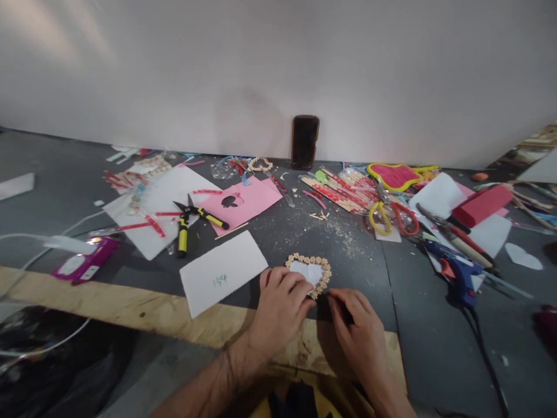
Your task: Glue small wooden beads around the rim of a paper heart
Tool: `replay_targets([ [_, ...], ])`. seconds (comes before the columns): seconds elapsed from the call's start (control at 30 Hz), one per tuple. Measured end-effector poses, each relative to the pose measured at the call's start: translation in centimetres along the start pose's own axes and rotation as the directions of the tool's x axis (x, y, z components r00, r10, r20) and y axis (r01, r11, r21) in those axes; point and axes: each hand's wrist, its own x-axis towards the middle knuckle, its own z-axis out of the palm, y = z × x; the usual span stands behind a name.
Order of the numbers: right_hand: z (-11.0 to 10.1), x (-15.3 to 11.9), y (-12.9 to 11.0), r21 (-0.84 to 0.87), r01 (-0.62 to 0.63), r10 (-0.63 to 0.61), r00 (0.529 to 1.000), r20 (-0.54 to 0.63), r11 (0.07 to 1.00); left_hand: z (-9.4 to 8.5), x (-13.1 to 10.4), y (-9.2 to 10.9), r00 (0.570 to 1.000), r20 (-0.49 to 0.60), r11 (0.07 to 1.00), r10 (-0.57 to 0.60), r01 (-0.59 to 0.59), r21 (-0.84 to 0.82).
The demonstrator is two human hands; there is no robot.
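Note:
A small white paper heart (pixel 307 270) edged with a border of small tan beads or stick pieces (pixel 324 268) lies near the table's front edge. My left hand (pixel 278 302) holds it from the left, fingers curled over the paper and thumb at its lower edge. Just right of the heart's lower tip is my right hand (pixel 359 331), thumb and forefinger drawn together low over the tabletop. Whatever may be between those fingertips is hidden. Beside my left hand lies a white card (pixel 224 274) marked "154".
Yellow-black pliers (pixel 183 229) and pink paper (pixel 243 203) lie left. Scissors (pixel 394 217), red-tipped sticks (pixel 335 194) and a blue glue gun (pixel 461 273) lie right. A phone (pixel 305 142) leans on the wall. A purple box (pixel 86 260) with cables sits far left.

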Motion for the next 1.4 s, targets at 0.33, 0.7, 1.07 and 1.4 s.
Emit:
replay_targets([
  [0.33, 0.5, 0.1, 0.1, -0.121, 0.087, -0.088, 0.996, -0.002, 0.989, 0.0, -0.4, -0.2, 1.000, -0.024, 1.000, -0.013, 0.013, 0.011],
  [0.7, 0.5, 0.1, 0.1, -0.096, 0.083, -0.083, 0.997, 0.006, 0.992, 0.3, -0.2, 0.2, 0.998, -0.062, 0.998, 0.003, 0.000, 0.055],
  [1.07, 0.3, 0.4, -0.2, -0.105, 0.084, -0.085, 0.996, -0.005, 0.991, 0.3, -0.2, 0.1, 0.998, -0.067, 0.999, 0.004, -0.001, 0.043],
  [1.4, 0.3, 0.3, -0.2, -0.073, 0.060, -0.061, 0.998, -0.007, 0.995, -1.2, -0.6, -0.9, 0.991, -0.117, 0.995, -0.067, 0.074, 0.061],
])
